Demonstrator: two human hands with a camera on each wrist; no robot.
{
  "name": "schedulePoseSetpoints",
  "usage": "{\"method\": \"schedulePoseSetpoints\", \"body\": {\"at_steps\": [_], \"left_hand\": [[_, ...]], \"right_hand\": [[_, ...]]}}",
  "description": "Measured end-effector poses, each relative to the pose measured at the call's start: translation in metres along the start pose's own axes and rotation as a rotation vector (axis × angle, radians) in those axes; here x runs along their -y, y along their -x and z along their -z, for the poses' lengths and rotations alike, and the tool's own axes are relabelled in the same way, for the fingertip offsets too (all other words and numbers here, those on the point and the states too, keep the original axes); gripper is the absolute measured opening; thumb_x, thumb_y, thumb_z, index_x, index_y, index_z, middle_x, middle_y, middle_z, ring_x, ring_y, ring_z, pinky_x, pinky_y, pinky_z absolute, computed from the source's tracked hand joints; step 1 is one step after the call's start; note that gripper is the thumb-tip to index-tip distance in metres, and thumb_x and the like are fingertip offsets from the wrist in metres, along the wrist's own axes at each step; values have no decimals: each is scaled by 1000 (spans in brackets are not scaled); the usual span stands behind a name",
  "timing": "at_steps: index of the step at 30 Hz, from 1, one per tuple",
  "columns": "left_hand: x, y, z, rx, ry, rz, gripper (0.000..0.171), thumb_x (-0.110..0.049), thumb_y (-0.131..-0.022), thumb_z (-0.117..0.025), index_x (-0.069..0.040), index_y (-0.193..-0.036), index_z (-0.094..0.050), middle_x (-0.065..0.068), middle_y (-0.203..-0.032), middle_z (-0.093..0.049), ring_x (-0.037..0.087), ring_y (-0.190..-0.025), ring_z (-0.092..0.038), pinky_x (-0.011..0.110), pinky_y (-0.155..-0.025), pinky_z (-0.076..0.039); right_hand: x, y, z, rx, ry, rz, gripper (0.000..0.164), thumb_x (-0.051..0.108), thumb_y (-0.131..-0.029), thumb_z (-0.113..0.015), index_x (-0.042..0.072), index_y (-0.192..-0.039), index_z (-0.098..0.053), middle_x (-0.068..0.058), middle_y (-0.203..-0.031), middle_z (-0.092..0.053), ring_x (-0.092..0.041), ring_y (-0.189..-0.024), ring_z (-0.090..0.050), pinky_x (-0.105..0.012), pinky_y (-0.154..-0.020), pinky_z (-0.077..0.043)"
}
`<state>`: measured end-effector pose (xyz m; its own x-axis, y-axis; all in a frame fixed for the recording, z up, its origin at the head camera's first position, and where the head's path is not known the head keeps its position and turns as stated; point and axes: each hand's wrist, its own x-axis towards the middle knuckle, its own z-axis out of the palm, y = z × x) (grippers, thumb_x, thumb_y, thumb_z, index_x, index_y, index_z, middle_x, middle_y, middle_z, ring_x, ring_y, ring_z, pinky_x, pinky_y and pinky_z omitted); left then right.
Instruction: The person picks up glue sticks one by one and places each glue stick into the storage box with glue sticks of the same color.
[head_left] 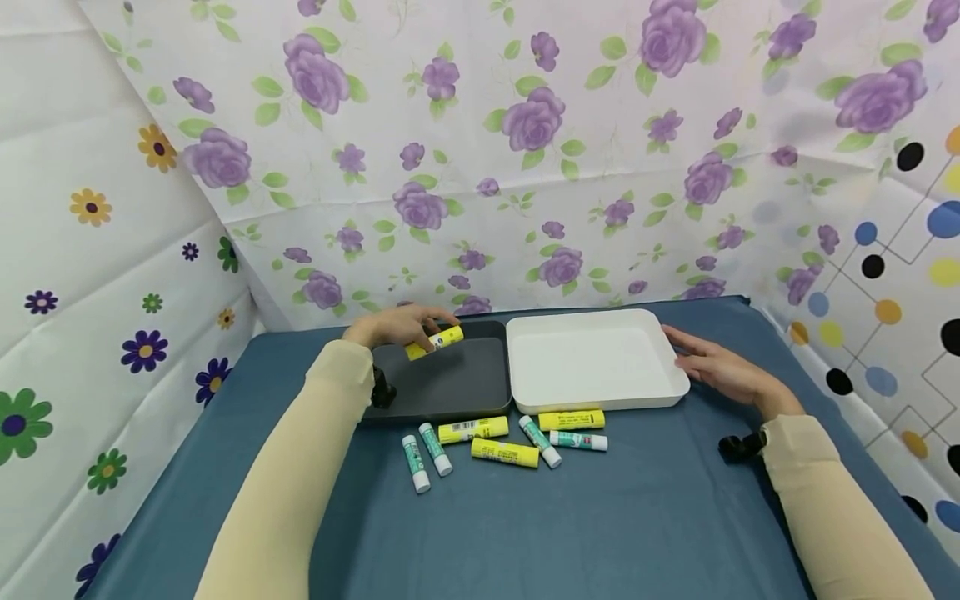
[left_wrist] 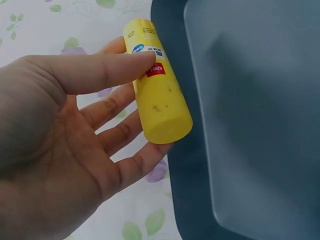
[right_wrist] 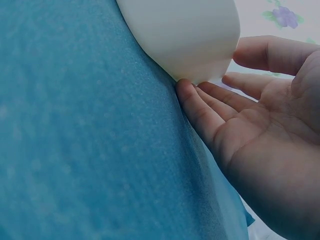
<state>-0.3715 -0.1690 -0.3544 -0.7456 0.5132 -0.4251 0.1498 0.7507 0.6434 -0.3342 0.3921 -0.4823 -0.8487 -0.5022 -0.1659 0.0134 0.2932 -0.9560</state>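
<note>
Between thumb and fingers, my left hand (head_left: pixel 393 325) pinches a yellow glue stick (left_wrist: pixel 165 105) above the dark grey tray (head_left: pixel 468 379). In the left wrist view the thumb lies across its label and the flat end faces the camera. My right hand (head_left: pixel 716 371) is at the right side of the white tray (head_left: pixel 596 358), its extended fingers touching the outer wall, as the right wrist view shows close up. The two trays stand side by side at the back of the table.
In front of the trays lie several glue sticks: yellow ones such as this yellow glue stick (head_left: pixel 505 452), and slimmer teal ones with white caps, like this teal glue stick (head_left: pixel 416 463). A blue cloth (head_left: pixel 600 525) covers the table. Flowered sheets (head_left: pixel 525 192) hang behind.
</note>
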Motion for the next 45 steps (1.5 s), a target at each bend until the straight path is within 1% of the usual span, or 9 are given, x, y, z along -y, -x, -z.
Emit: {"method": "schedulePoseSetpoints", "body": {"at_steps": [8,14,21,24,29,34,38,42,45], "left_hand": [[3,-8,-5,11,-36,-26,65,4,-101,-61,-11,-160,-42,29,-155,-41,44,-143,-41,53,-108,-47],[6,-12,-7,-14,-82,-9,64,6,-100,-61,-8,-159,-42,30,-152,-45,45,-138,-47,50,-103,-50],[15,-15,-6,-37,-91,37,61,7,-99,-63,-6,-157,-45,31,-151,-45,44,-134,-51,47,-99,-53],[17,-15,-6,-50,-95,37,60,6,-99,-64,-7,-155,-47,31,-149,-47,43,-130,-54,47,-98,-54],[18,-17,-7,-62,-100,18,58,7,-99,-64,-5,-154,-49,32,-146,-50,44,-130,-55,48,-98,-54],[28,-22,-16,-92,-154,16,56,8,-98,-64,-5,-151,-53,31,-142,-54,43,-128,-57,47,-96,-55],[36,-22,-15,-81,-190,33,55,8,-99,-62,-4,-151,-52,31,-142,-54,44,-128,-57,47,-95,-56],[34,-20,-13,-82,-207,47,54,9,-99,-62,-4,-151,-53,31,-142,-54,44,-127,-57,47,-96,-56],[30,-22,-13,-83,-211,46,54,8,-98,-63,-5,-150,-54,30,-142,-55,43,-126,-58,47,-95,-56]], "right_hand": [[-2,1,0,9,13,-2,76,27,-113,-48,19,-169,3,-11,-174,9,-42,-158,4,-8,-97,-37],[-1,1,2,-4,10,0,76,26,-113,-49,20,-169,1,-10,-174,8,-41,-158,5,-8,-97,-38],[0,-1,0,-4,7,-3,77,26,-112,-50,18,-169,1,-12,-174,8,-42,-158,3,-8,-97,-38],[0,-1,0,-9,3,-6,77,26,-112,-51,18,-169,1,-11,-174,8,-41,-158,1,-7,-97,-38],[2,1,1,-18,-3,-7,77,25,-112,-51,18,-169,1,-12,-174,8,-43,-158,0,-7,-96,-39],[1,1,1,-19,-8,-8,77,25,-112,-51,17,-169,1,-12,-174,7,-43,-158,0,-7,-96,-39],[-1,-1,-1,-2,-1,3,75,25,-113,-49,19,-169,0,-11,-174,7,-43,-158,-2,-9,-98,-38],[-2,-3,-2,5,-6,5,75,26,-113,-49,21,-169,0,-11,-174,7,-43,-158,-3,-9,-99,-39],[-2,-1,-1,-10,-18,0,76,26,-112,-50,20,-169,-1,-11,-174,6,-44,-158,-4,-9,-98,-40]]}}
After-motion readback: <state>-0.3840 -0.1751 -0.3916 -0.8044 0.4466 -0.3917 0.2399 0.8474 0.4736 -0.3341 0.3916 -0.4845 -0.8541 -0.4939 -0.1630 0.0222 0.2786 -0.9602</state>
